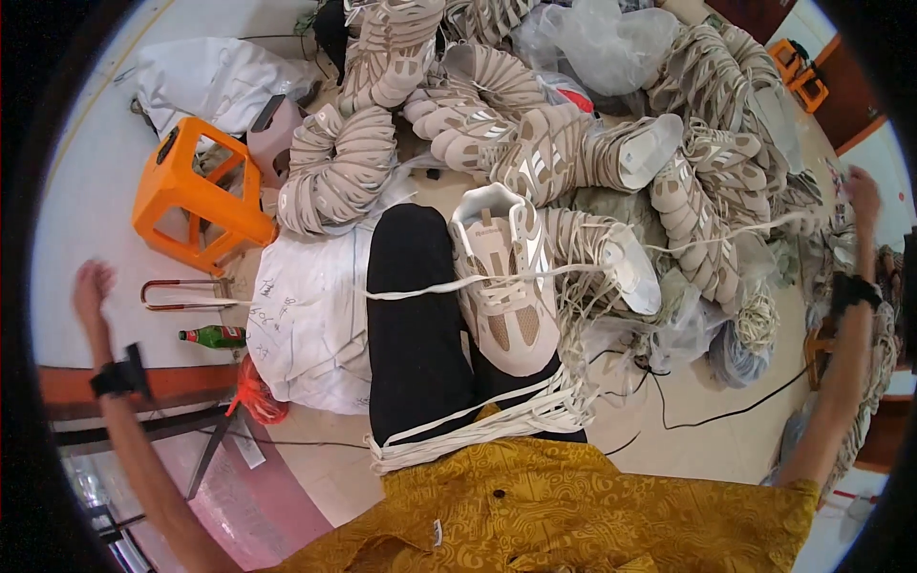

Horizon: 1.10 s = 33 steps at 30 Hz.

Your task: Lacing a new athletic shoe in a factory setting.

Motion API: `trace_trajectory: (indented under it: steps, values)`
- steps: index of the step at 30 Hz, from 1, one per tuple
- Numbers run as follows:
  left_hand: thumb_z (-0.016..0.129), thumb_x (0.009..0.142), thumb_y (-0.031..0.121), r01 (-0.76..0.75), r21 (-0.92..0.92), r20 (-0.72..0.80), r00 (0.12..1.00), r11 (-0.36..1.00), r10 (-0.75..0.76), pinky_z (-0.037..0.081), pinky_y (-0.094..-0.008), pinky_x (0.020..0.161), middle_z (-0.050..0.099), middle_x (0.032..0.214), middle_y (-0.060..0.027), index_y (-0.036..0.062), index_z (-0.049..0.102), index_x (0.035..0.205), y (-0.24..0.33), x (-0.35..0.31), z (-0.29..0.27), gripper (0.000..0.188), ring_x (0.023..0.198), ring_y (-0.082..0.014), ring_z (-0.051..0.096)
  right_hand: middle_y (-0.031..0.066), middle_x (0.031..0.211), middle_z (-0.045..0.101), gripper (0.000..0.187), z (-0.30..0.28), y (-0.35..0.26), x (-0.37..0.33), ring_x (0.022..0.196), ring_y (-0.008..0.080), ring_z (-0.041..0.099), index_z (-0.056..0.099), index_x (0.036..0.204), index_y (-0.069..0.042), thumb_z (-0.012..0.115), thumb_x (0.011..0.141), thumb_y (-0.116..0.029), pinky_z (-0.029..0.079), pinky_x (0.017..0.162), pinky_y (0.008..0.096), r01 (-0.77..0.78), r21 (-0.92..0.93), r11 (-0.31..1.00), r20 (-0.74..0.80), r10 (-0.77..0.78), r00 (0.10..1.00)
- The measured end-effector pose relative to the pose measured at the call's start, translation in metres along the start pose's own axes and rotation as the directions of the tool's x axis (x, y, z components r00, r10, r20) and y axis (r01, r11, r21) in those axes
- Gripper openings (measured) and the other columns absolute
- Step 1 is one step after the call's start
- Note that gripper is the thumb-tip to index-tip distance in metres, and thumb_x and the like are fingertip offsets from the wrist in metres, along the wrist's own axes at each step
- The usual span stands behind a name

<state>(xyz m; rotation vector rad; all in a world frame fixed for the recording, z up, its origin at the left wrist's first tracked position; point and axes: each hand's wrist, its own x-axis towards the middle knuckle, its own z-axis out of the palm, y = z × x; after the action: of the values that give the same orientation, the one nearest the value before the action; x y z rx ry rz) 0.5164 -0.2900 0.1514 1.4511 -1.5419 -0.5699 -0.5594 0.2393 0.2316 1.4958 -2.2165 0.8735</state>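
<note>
Around me, bundled beige shoe uppers lie in coils beyond my knees and off to my right, with a clear plastic bag among them at the far side. To my left stand an orange stool and, nearer me, a green bottle beside a white sack. A black cable trails over the floor on my right. A hank of pale laces drapes across my lap, just below the toe, and more uppers crowd the right side.

The beige shoe rests on my right thigh, toe toward me, opening away, with white side stripes, pale lining and tan mesh at the toe. A cream lace runs across its front, out to both sides. My left hand and right hand are spread wide; I cannot tell whether either grips the lace.
</note>
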Motion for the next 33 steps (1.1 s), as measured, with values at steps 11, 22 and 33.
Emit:
trace_trajectory:
  steps: [11,22,33]
  values:
    - [0.056,0.074,0.006,-0.513,-0.066,0.544,0.701,0.856,0.462,0.045,-0.0347,0.059,0.058,0.070,-0.0155,0.0023,0.058,0.078,0.160,-0.335,0.387,0.006,0.067,-0.0302,0.058,0.0004,0.064,0.056,0.009,0.331,-0.387,-0.156,0.049,0.0044,0.048,0.062,0.079,0.000,0.060,0.071,-0.001,0.039,0.045,0.0182,-0.579,0.624,0.524,0.734,-0.141,0.664]
    - [0.055,0.074,0.003,-0.460,-0.011,0.557,0.734,0.888,0.388,0.044,-0.0398,0.054,0.055,0.065,-0.0171,0.0013,0.050,0.075,0.143,-0.375,0.402,0.005,0.063,-0.0343,0.056,0.0021,0.062,0.057,0.007,0.343,-0.399,-0.184,0.046,0.0059,0.050,0.061,0.076,0.002,0.057,0.071,0.002,0.038,0.043,0.0190,-0.643,0.518,0.564,0.823,-0.125,0.554]
    - [0.054,0.066,0.007,-0.873,0.098,0.673,0.412,0.478,0.614,0.046,-0.0288,0.050,0.050,0.063,-0.0069,0.0036,0.049,0.074,0.150,-0.378,0.395,0.010,0.060,-0.0207,0.054,0.0000,0.055,0.055,0.006,0.338,-0.391,-0.190,0.040,0.0045,0.044,0.063,0.074,0.001,0.061,0.072,-0.005,0.028,0.038,0.0176,-0.834,0.448,0.322,0.893,-0.115,0.435]
